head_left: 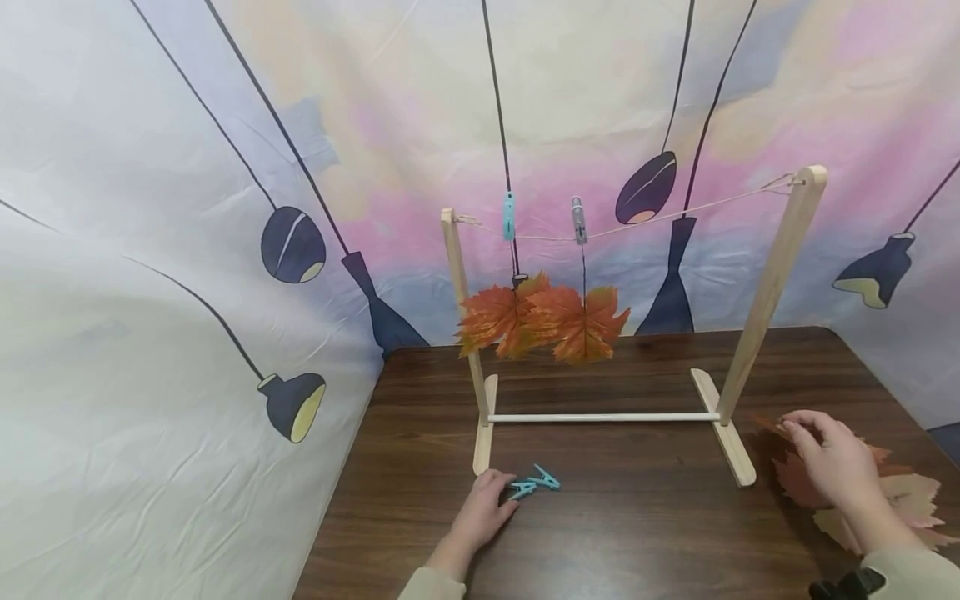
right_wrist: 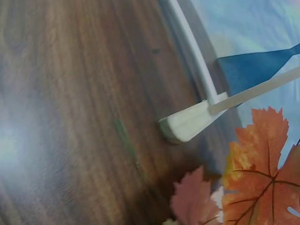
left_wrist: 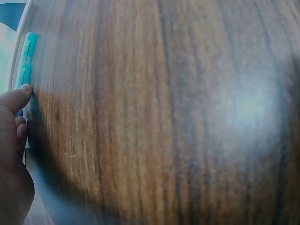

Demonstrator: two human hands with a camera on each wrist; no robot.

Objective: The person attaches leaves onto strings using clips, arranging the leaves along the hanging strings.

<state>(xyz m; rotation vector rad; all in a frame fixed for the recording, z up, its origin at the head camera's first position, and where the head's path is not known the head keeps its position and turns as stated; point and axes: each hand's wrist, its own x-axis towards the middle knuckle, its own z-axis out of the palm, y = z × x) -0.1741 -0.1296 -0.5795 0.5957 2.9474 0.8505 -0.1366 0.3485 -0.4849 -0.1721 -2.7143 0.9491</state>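
My left hand (head_left: 480, 508) rests low over the table, thumb and forefinger pinching a teal clothespin (head_left: 522, 490). Touching that one is a second teal clothespin (head_left: 549, 477); both also show at the left edge of the left wrist view. On the right, my right hand (head_left: 834, 460) pinches an orange maple leaf (right_wrist: 262, 180), raised above other leaves; its stem is hidden by the fingers. Beneath lie a reddish leaf (head_left: 797, 482) and a pale leaf (head_left: 907, 493). Two orange leaves (head_left: 581, 325) hang from the string by a teal clothespin (head_left: 509, 217) and a grey clothespin (head_left: 578, 221).
A wooden stand with a left post (head_left: 456, 267), a taller-looking right post (head_left: 776, 283) and a white crossbar (head_left: 600, 417) stands on the brown table (head_left: 615, 517). String (head_left: 675, 215) runs between the posts. Behind is a cloth backdrop (head_left: 420, 125) printed with lamps.
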